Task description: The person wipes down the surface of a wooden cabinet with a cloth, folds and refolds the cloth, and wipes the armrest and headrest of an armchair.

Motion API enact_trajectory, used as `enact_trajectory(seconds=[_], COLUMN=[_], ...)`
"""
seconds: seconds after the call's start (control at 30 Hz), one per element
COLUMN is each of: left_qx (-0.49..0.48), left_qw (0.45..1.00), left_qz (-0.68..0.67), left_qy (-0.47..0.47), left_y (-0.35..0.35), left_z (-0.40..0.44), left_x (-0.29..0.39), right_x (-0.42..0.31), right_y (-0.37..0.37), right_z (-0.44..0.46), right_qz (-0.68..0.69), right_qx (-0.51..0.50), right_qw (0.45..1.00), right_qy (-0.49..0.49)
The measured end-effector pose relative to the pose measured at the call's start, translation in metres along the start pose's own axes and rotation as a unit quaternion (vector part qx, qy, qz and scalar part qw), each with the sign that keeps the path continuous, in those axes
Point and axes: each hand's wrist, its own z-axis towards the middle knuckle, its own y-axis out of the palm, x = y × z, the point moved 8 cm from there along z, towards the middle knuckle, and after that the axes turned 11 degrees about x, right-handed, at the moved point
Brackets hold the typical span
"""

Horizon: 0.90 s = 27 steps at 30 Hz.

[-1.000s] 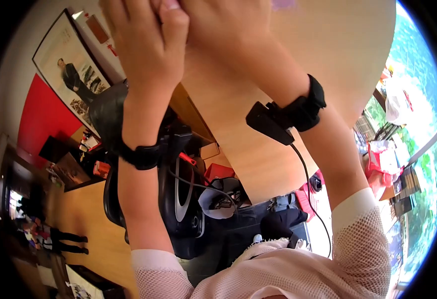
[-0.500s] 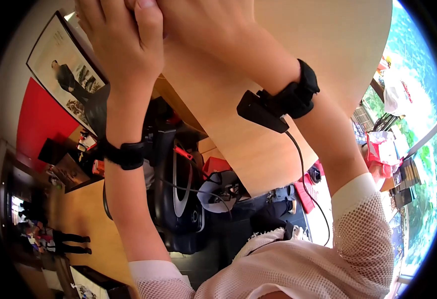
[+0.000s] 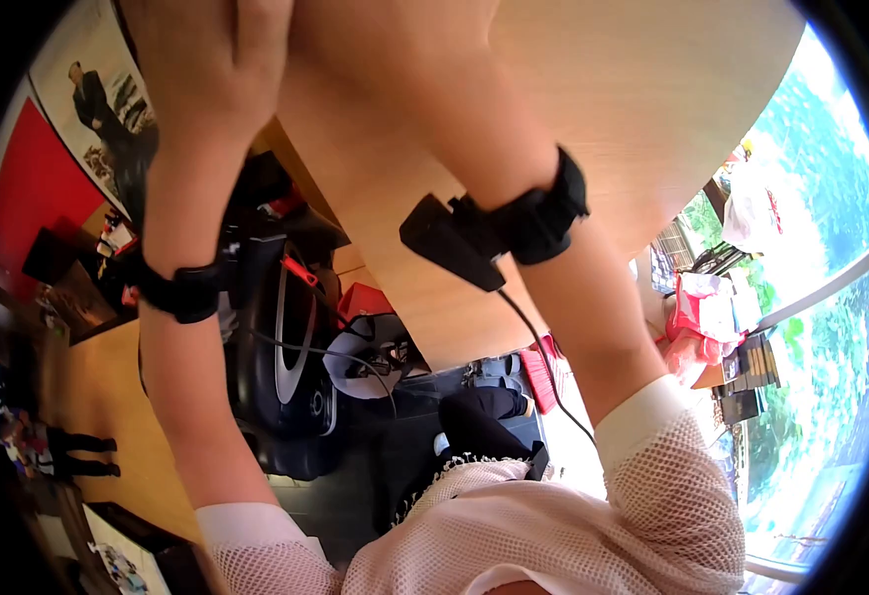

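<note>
At the upper left, my left hand (image 3: pixel 206 64) is raised over the edge of a light wooden table, with its thumb alongside the palm and its fingertips cut off by the frame. My right hand (image 3: pixel 385 45) is close beside it over the tabletop (image 3: pixel 642 119), its fingers out of view. Whatever the hands may hold is hidden. A black strap (image 3: pixel 181 293) circles my left wrist. Another black strap (image 3: pixel 543 218) with a black box (image 3: pixel 449 243) and a cable is on my right wrist.
Below the table are a black chair or machine (image 3: pixel 281 387), a white bag (image 3: pixel 365 362) and a red brush (image 3: pixel 545 377). Red and white bags (image 3: pixel 702 317) lie at the right by bright windows. Two people or more (image 3: pixel 33 446) stand far left, beyond a wooden floor.
Both hands and forearms have shifted left in the view, and the fingers have moved further past the top edge. The surroundings have also shifted left.
</note>
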Motion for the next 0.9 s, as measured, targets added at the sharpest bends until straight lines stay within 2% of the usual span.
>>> enact_trajectory(seconds=[0.1,0.17,0.23,0.3,0.37,0.43,0.47,0.5,0.53,0.6,0.63,0.67,0.77,0.87,0.9], left_qx=[-0.052,-0.085,-0.116,-0.155,-0.189,-0.225,-0.238,-0.306,-0.303,-0.329,-0.36,-0.351,-0.234,-0.193,-0.192], left_qw=[0.994,0.972,0.97,0.96,0.932,0.956,0.953,0.934,0.929,0.912,0.897,0.879,0.917,0.945,0.947], left_qz=[-0.089,-0.191,-0.15,-0.171,-0.225,-0.124,-0.113,-0.065,-0.072,-0.095,-0.116,-0.18,-0.198,-0.123,-0.095], left_qy=[-0.034,-0.111,-0.156,-0.161,-0.213,-0.144,-0.147,-0.175,-0.201,-0.225,-0.227,-0.269,-0.255,-0.233,-0.239], left_y=[-0.022,-0.041,-0.057,-0.081,-0.106,-0.126,-0.128,-0.127,-0.115,-0.097,-0.079,-0.062,-0.019,0.009,0.012], left_z=[-0.037,-0.072,-0.139,-0.193,-0.243,-0.265,-0.266,-0.267,-0.254,-0.211,-0.182,-0.147,-0.048,-0.012,-0.011], left_x=[0.026,0.053,0.071,0.106,0.14,0.182,0.199,0.213,0.221,0.229,0.226,0.218,0.194,0.193,0.198], right_x=[-0.02,-0.031,-0.052,-0.067,-0.071,-0.07,-0.063,-0.056,-0.047,-0.014,0.003,0.024,0.072,0.091,0.097], right_y=[-0.04,-0.069,-0.094,-0.131,-0.17,-0.21,-0.226,-0.236,-0.238,-0.227,-0.216,-0.198,-0.147,-0.128,-0.13], right_z=[-0.03,-0.048,-0.091,-0.143,-0.181,-0.232,-0.237,-0.238,-0.229,-0.214,-0.186,-0.156,-0.07,-0.027,-0.033], right_qz=[-0.024,0.015,-0.038,-0.042,-0.038,-0.041,-0.05,-0.058,-0.052,-0.073,-0.081,-0.09,-0.086,-0.067,-0.06], right_qx=[-0.112,-0.212,-0.308,-0.35,-0.405,-0.493,-0.489,-0.484,-0.482,-0.524,-0.494,-0.467,-0.377,-0.337,-0.337], right_qw=[0.99,0.961,0.941,0.928,0.899,0.848,0.85,0.852,0.856,0.827,0.844,0.858,0.91,0.936,0.934], right_qy=[0.085,0.175,0.131,0.12,0.164,0.188,0.187,0.191,0.181,0.191,0.195,0.197,0.152,0.081,0.099])
